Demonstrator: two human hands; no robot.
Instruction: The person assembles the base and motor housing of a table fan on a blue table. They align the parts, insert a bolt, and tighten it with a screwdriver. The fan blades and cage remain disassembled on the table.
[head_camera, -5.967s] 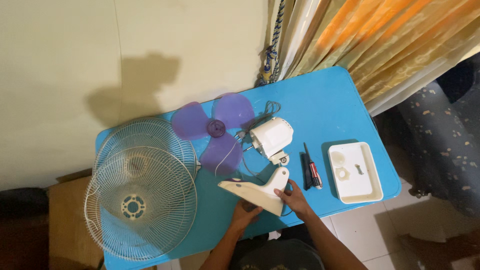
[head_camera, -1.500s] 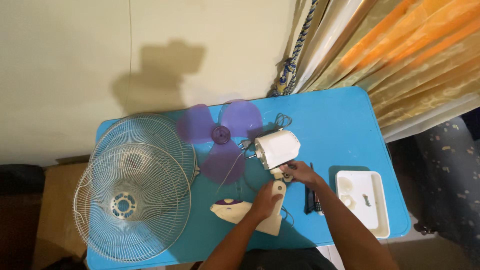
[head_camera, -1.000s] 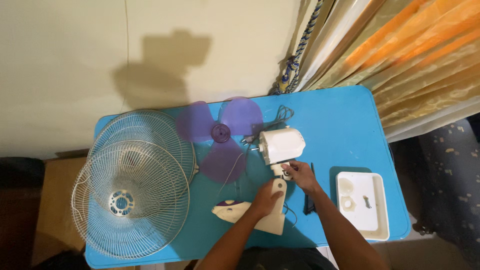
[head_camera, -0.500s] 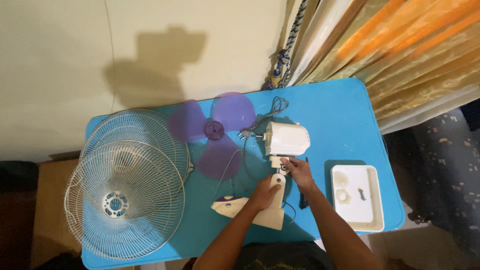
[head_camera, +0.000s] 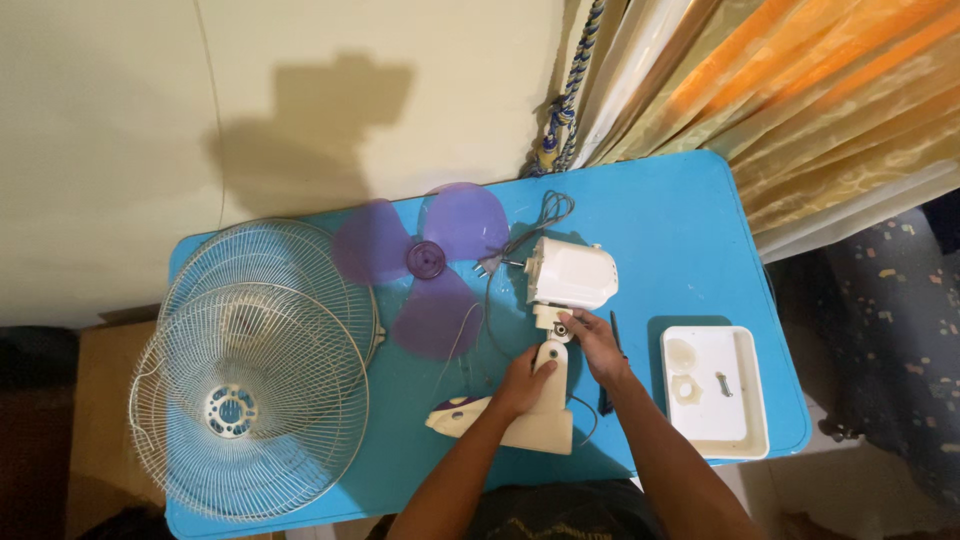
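Observation:
A cream fan base (head_camera: 545, 425) with a purple panel lies on the blue table (head_camera: 660, 220). My left hand (head_camera: 523, 380) grips its upright neck. Just above the neck sits the white motor housing (head_camera: 572, 274), shaft end pointing left. My right hand (head_camera: 594, 340) pinches the joint where the motor's bracket meets the neck. A purple three-blade fan blade (head_camera: 425, 262) lies left of the motor. The power cord (head_camera: 545, 210) curls behind it.
Two wire fan guards (head_camera: 255, 365) are stacked at the table's left end. A white tray (head_camera: 745, 425) with small parts sits at the right. A dark screwdriver (head_camera: 606, 395) lies partly under my right forearm. Curtains (head_camera: 800, 100) hang at the back right.
The motor housing has been turned and brought over the base's neck. My right hand moved from the base's edge to the joint, and my left hand shifted up onto the neck.

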